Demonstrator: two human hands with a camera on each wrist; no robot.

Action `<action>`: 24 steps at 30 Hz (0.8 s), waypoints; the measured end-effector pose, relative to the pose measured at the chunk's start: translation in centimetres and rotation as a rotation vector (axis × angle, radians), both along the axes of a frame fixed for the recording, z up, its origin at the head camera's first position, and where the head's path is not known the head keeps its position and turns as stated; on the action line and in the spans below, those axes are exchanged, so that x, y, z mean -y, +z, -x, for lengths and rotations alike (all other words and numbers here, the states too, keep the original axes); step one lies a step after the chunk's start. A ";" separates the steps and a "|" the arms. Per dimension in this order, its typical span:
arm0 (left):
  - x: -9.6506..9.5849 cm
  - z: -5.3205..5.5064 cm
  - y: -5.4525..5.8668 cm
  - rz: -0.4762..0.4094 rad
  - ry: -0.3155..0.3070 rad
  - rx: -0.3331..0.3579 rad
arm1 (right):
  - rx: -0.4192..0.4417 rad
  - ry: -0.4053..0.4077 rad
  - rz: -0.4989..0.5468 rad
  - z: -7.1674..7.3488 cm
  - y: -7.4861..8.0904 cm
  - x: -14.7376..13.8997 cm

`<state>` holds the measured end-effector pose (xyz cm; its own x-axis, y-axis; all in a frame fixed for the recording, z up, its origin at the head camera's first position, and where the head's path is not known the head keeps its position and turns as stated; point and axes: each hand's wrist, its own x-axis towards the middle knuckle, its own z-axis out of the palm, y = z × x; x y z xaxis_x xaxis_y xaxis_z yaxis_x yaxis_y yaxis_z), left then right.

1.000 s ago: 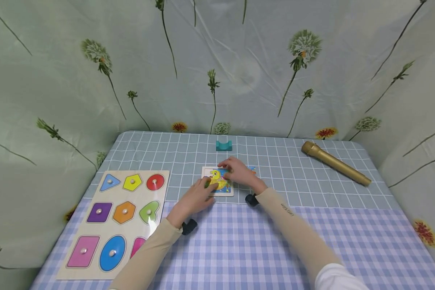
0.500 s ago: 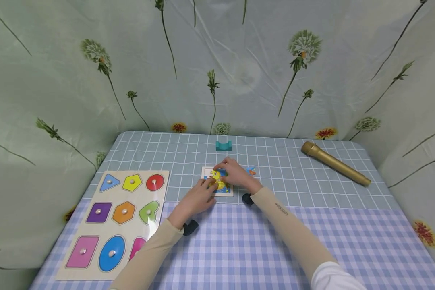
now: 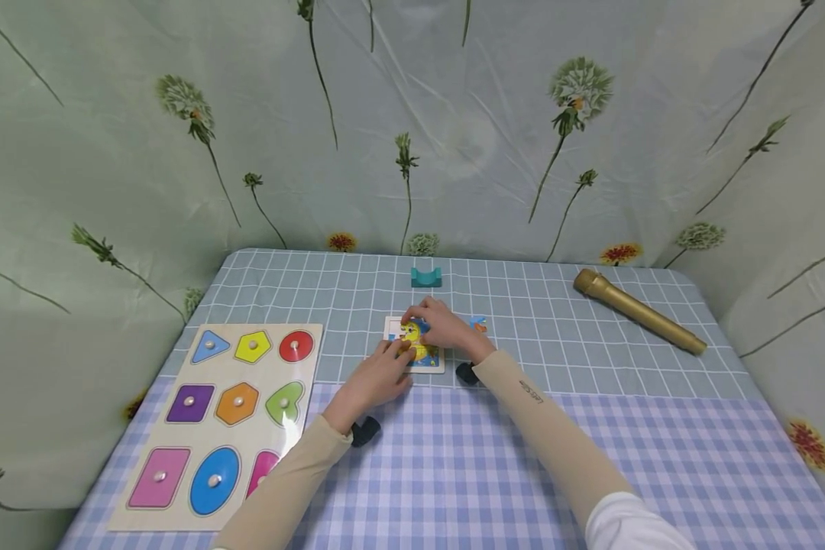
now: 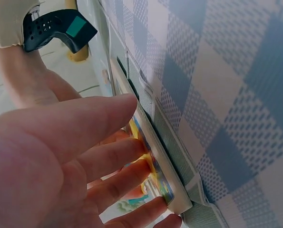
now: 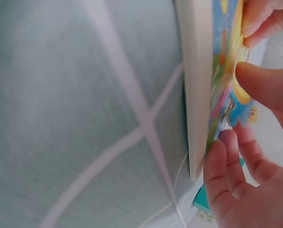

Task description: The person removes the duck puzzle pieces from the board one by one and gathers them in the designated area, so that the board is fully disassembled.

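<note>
A small wooden duck jigsaw puzzle [image 3: 426, 370] lies in its pale frame mid-table. My left hand [image 3: 376, 374] reaches it from the front left, and its extended fingertips [image 4: 140, 168] rest on the picture. Over the puzzle's upper right, my right hand [image 3: 445, 324] pinches a yellow-and-blue puzzle piece [image 5: 240, 95] between thumb and fingers. That piece is tilted above the board in the right wrist view. Another blue-and-orange puzzle piece [image 3: 478, 324] lies on the cloth just right of the frame. The fingers partly cover the picture.
At the left lies a large shape board [image 3: 206, 424] with knobbed pieces. A teal arch block [image 3: 426, 278] stands behind the puzzle. A gold microphone [image 3: 639, 312] lies at the back right. Hanging floral cloth [image 3: 481, 137] rises behind the table.
My right hand has shifted slightly left over the puzzle, uncovering the loose piece at the right. The left hand has stayed nearly in place, its fingertips on the picture.
</note>
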<state>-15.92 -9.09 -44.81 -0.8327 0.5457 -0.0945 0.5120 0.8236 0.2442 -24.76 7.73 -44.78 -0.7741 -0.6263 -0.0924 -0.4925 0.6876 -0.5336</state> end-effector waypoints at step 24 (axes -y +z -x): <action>0.1 0.0 -0.1 -0.026 0.012 0.040 | 0.240 -0.396 0.437 1.2 -0.2 -10.1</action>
